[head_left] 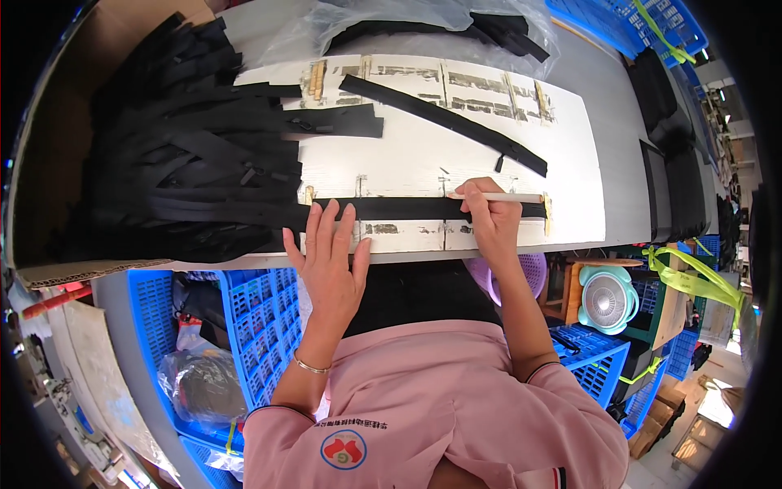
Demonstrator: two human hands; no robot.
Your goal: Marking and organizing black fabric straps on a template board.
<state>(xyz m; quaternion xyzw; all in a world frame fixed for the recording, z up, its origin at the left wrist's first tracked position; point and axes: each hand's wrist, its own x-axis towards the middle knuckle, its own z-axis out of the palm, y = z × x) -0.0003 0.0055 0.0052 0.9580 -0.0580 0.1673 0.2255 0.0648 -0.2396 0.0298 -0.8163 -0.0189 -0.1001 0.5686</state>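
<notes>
A black zipper strip [391, 209] lies straight along the near side of a white board [562, 163], between small yellowish stops at both ends. My left hand [332, 251] rests flat near the strip's left end, fingers spread, fingertips on the black tape. My right hand [493, 218] is closed round a slim white pencil [517, 197], held nearly level above the strip, its tip to the left by a dark line on the board. A second black zipper strip [444, 122] with a dangling pull lies slanted across the board. Dark guide lines and tape patches mark the board.
A large heap of black zippers [179, 147] fills the left, inside a cardboard box [49, 163]. Clear plastic [285, 37] with black strips lies at the back. Blue crates [265, 326], a purple basket [533, 273] and a small teal fan [607, 300] stand below the table edge.
</notes>
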